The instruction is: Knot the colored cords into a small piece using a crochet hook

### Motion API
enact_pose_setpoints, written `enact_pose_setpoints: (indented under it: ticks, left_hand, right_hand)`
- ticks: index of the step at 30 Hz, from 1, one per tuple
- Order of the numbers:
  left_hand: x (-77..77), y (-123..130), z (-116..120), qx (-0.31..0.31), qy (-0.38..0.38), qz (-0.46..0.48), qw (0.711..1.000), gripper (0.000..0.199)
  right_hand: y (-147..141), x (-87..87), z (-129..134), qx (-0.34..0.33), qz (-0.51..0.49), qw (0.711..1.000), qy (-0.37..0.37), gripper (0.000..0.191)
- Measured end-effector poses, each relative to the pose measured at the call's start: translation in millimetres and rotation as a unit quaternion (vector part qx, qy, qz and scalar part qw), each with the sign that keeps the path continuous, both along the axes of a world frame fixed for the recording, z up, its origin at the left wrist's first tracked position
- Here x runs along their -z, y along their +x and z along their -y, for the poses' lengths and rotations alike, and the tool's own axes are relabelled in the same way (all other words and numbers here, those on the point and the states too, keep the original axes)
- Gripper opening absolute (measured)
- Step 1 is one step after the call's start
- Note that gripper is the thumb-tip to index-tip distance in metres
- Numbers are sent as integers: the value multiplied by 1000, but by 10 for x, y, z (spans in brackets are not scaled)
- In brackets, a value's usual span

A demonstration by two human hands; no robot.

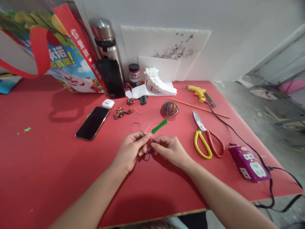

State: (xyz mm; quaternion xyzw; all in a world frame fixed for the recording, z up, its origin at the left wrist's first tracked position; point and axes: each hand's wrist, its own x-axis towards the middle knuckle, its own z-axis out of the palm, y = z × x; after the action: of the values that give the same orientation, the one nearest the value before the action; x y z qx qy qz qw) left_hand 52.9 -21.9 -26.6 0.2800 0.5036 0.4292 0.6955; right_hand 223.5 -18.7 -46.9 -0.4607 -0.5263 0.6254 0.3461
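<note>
At the near middle of the red table (47, 165), here's the multicoloured cord (147, 156), pinched between the left hand's (133, 148) thumb and forefinger, with the right hand's (170, 149) fingertips closed on it too! The green-handled tool (159, 126) points far-right; which hand bears it, I can't tell. Good work here wants light, even tension, and slack from the wound ball (170, 109), farther right, running free.

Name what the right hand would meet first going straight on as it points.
Past the threads it handles, the right hand would probably meet the left hand first, though depth is hard to judge.
</note>
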Motion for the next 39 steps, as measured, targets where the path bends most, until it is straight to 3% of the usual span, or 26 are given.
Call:
enact_pose_setpoints:
  ticks: [6,14,19,23,27,34,39]
  left_hand:
    - [-3,14,16,11,-22,22,999,42]
    - [0,-90,-35,-25,-9,-20,999,39]
    - [13,-112,-53,-14,4,-49,999,36]
    - [21,-92,-31,56,15,-88,994,34]
    - [19,-87,0,116,15,-69,991,36]
    - [-10,-81,-19,65,-17,-4,998,39]
    - [8,-91,-46,38,-37,15,998,45]
  right_hand:
    - [23,3,-11,-127,-73,988,-46,48]
    - [30,25,-37,-129,-98,981,-104,43]
    - [-9,16,-39,-49,-97,988,-113,48]
    - [43,26,-73,55,-156,983,-84,47]
    - [109,30,-67,61,-160,983,-66,35]
    - [87,20,-18,107,-158,981,-31,28]
    - [95,101,-19,99,-184,978,-17,27]
